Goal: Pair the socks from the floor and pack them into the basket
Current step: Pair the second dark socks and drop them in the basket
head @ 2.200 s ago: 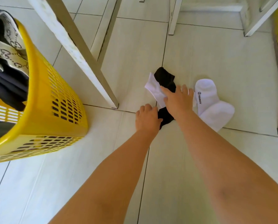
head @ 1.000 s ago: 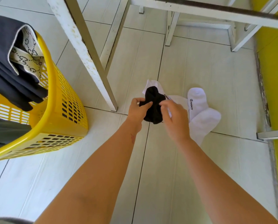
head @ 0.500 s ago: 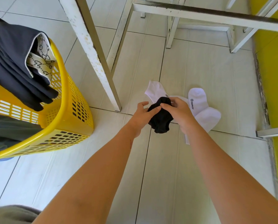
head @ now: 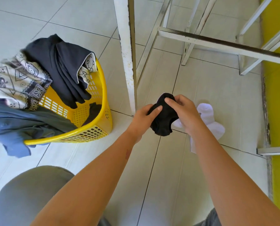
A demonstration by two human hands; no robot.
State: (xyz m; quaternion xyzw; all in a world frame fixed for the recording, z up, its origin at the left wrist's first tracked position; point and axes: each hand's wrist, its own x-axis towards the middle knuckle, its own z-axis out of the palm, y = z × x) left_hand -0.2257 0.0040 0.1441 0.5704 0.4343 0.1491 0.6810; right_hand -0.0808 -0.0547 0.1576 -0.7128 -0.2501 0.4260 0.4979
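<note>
A bunched pair of black socks point(head: 163, 121) hangs above the tiled floor, gripped from both sides. My left hand point(head: 142, 118) pinches its left edge and my right hand point(head: 184, 113) holds its top and right side. White socks point(head: 207, 118) lie on the floor just behind my right hand, partly hidden by it and my forearm. The yellow basket point(head: 93, 128) stands to the left, with dark, patterned and blue clothes draped over its rim.
A white metal frame leg point(head: 127, 62) stands between the basket and my hands, with crossbars point(head: 217, 44) behind. A yellow wall point(head: 279, 95) borders the right. My grey-clad knees point(head: 27, 196) fill the lower left.
The black socks were lifted off the floor and rolled into a bundle between both hands. The view has pulled back and turned left, showing more of the basket.
</note>
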